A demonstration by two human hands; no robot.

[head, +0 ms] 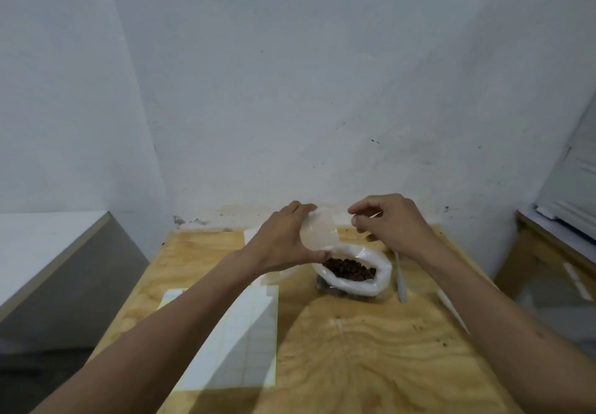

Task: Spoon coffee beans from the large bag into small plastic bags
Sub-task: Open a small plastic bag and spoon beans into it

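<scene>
The left hand [283, 239] grips a small plastic bag [318, 232] above the large bag [353, 273] of beans on the tabletop [371, 349], likely so spills fall back; the right hand [392, 223] pinches something thin, perhaps its rim

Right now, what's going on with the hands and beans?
Left hand holds small plastic bag. Right hand pinches something thin, unclear what. Large bag open, beans showing. White spoon untouched beside it.

dim, soft focus | arm shadows on table [371, 349] | wide-angle edge bending
</scene>
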